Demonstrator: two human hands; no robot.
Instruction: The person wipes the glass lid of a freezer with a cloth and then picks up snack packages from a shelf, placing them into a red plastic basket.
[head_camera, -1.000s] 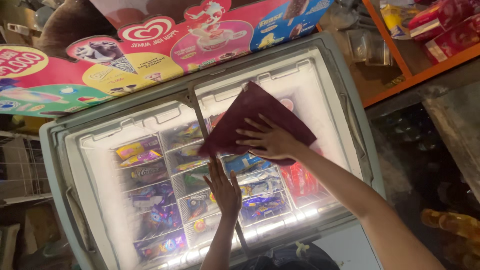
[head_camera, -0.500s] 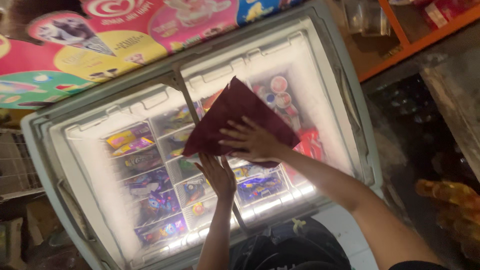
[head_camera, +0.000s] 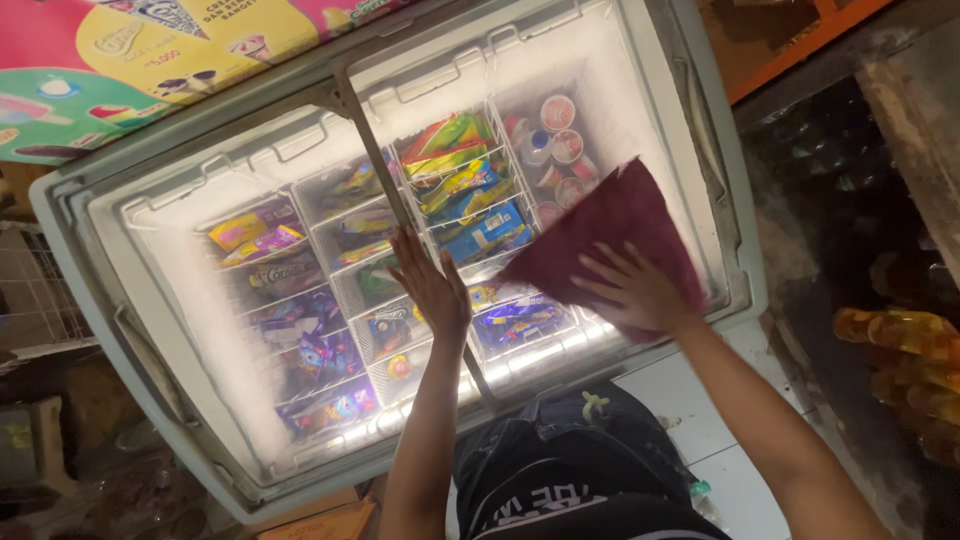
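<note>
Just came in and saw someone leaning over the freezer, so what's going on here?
A person stands over a lit chest freezer with a glass lid. The right hand presses a maroon cloth flat on the glass near the right end. The left hand rests open on the lid beside the centre bar. Under the glass, wire baskets hold wrapped ice creams and small tubs.

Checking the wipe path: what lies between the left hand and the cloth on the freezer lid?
In the head view, only bare glass lid separates the left hand from the maroon cloth; ice cream packets show beneath it.
</note>
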